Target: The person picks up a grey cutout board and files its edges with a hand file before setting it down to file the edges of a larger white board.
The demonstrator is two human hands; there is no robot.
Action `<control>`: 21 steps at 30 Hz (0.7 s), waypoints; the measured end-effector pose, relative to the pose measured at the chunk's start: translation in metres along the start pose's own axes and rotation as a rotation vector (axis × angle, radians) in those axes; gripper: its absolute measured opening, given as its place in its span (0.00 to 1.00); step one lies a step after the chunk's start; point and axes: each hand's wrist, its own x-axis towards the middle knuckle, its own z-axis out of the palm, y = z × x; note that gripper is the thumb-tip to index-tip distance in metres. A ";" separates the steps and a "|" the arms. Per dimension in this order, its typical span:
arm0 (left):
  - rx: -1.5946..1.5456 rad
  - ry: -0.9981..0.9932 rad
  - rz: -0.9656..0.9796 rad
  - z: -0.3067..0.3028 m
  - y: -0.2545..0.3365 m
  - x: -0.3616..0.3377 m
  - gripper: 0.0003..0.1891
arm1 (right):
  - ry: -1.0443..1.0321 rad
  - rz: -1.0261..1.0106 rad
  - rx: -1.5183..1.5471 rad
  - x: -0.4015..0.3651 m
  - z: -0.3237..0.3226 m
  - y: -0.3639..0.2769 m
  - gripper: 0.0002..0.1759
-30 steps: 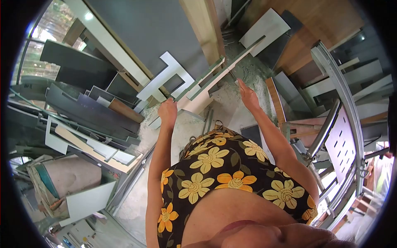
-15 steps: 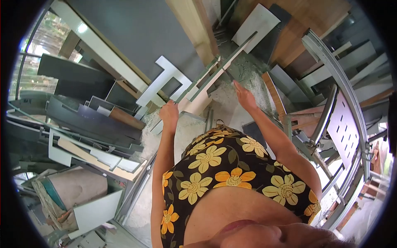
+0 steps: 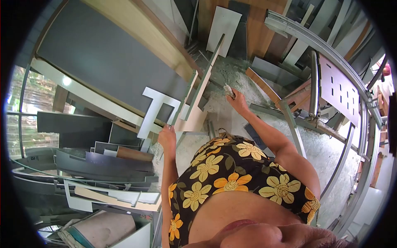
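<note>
My left hand (image 3: 167, 138) is closed at the near end of a narrow, pale-edged board strip (image 3: 185, 99). Alongside it runs a longer notched strip (image 3: 203, 87), slanting away from me. A white cut-out panel (image 3: 151, 110) with a rectangular opening lies just beyond my left hand. My right hand (image 3: 237, 103) is wrapped round a pale, rough-looking object (image 3: 228, 90) that sticks out past the fingers. I cannot tell its kind. It is held over the dusty floor, to the right of the strips.
A large grey panel (image 3: 111, 53) with wooden edging leans ahead on the left. Stacked dark offcuts (image 3: 78, 128) fill the left side. To the right stand a metal frame (image 3: 297, 31) and a slotted pale panel (image 3: 338, 89). A white board (image 3: 223, 27) leans at the back.
My view has turned, so the surroundings sit differently in it. My right hand has turned and drawn back toward me, and the pale object in it now shows. My left hand stays at the strip.
</note>
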 end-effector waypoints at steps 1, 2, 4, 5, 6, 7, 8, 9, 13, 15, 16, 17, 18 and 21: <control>-0.051 0.094 0.010 0.008 -0.002 -0.001 0.16 | 0.014 0.009 0.034 0.001 0.002 0.001 0.16; -0.104 0.187 0.018 0.021 -0.005 -0.001 0.17 | 0.025 0.016 0.068 0.002 0.003 0.002 0.15; -0.273 0.338 -0.012 0.024 0.000 -0.008 0.26 | 0.019 0.042 0.094 0.005 0.004 0.012 0.16; -0.424 0.346 -0.091 0.019 0.005 -0.011 0.27 | 0.014 0.059 0.106 0.004 0.003 0.019 0.17; -0.575 0.350 -0.170 0.016 0.008 -0.014 0.28 | 0.024 0.088 0.111 0.001 0.000 0.021 0.17; -0.725 0.349 -0.248 0.014 0.011 -0.013 0.29 | 0.034 0.119 0.117 -0.002 -0.003 0.024 0.17; -0.764 0.407 -0.247 0.015 0.012 -0.011 0.27 | 0.045 0.152 0.123 -0.005 -0.006 0.026 0.17; -0.816 0.459 -0.190 0.032 0.004 -0.003 0.25 | 0.049 0.157 0.136 -0.008 -0.009 0.030 0.16; -1.121 0.357 -0.125 0.072 -0.020 0.017 0.16 | 0.111 0.180 0.131 -0.022 -0.024 0.042 0.14; -1.175 0.257 -0.162 0.074 -0.019 0.020 0.13 | 0.156 0.187 0.091 -0.028 -0.034 0.051 0.14; -1.136 0.268 -0.170 0.079 -0.018 0.023 0.11 | 0.177 0.187 0.068 -0.029 -0.038 0.060 0.14; -1.099 0.281 -0.178 0.084 -0.019 0.026 0.10 | 0.195 0.185 0.044 -0.031 -0.042 0.069 0.13; -1.207 0.220 -0.280 0.081 -0.015 0.027 0.11 | 0.206 0.198 0.029 -0.033 -0.049 0.073 0.14; -1.141 0.259 -0.190 0.095 -0.022 0.036 0.13 | 0.243 0.218 0.004 -0.041 -0.066 0.077 0.15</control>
